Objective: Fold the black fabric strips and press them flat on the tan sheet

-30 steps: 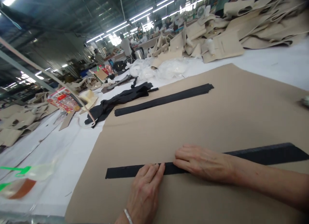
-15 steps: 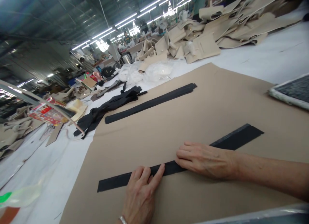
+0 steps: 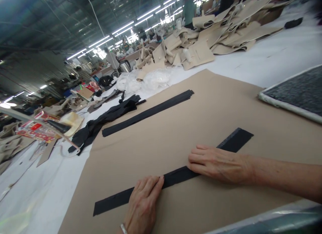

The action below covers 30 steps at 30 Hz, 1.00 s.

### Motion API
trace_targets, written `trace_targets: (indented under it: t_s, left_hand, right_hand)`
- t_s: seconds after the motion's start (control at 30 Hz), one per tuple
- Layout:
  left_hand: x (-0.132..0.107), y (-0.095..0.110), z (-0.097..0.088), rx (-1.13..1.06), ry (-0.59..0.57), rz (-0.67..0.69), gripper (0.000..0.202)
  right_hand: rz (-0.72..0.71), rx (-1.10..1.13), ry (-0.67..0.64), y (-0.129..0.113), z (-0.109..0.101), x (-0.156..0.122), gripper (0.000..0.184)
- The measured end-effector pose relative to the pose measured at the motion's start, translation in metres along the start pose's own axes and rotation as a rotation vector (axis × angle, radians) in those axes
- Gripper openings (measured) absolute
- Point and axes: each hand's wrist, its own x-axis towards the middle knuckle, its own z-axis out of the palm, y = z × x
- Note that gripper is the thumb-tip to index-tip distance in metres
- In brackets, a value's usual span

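Note:
A long black fabric strip [image 3: 179, 176] lies slantwise on a large beige sheet [image 3: 163, 133]. Its far right end shows a thin shiny line along the upper edge. My left hand [image 3: 144, 202] bears down on the strip left of its middle, fingers drawn together and the thumb side on the cloth. Farther right, my right hand [image 3: 217, 163] rests across it with bent fingers closed on the strip; its fingertips are partly hidden. A stack of similar black strips [image 3: 148, 112] lies farther back on the sheet.
Crumpled black cloth [image 3: 103, 121] lies beyond the sheet's left edge, near a thin pale rod [image 3: 47, 125]. Clear plastic bags [image 3: 153, 79] and piled beige pieces [image 3: 201, 49] lie behind. A grey-topped board [image 3: 297, 93] sits at right. People stand in the background.
My left hand's index finger, earlier stretched apart, now lies close to the others. My right hand has slid a little along the strip toward its right end. The view has shifted slightly.

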Motion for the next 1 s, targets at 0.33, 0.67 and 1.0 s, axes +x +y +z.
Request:
trace_targets:
  t_s: [0.33, 0.67, 1.0]
  left_hand:
    - [0.018, 0.008, -0.002, 0.133, -0.123, 0.029, 0.059]
    - [0.025, 0.007, 0.009, 0.076, -0.049, 0.049, 0.058]
    - [0.028, 0.0, 0.013, -0.142, -0.071, 0.154, 0.05]
  right_hand:
    - [0.027, -0.02, -0.001, 0.005, -0.006, -0.021, 0.017]
    - [0.057, -0.032, 0.015, 0.011, -0.013, -0.048, 0.026]
    - [0.034, -0.09, -0.02, 0.019, -0.02, -0.063, 0.027]
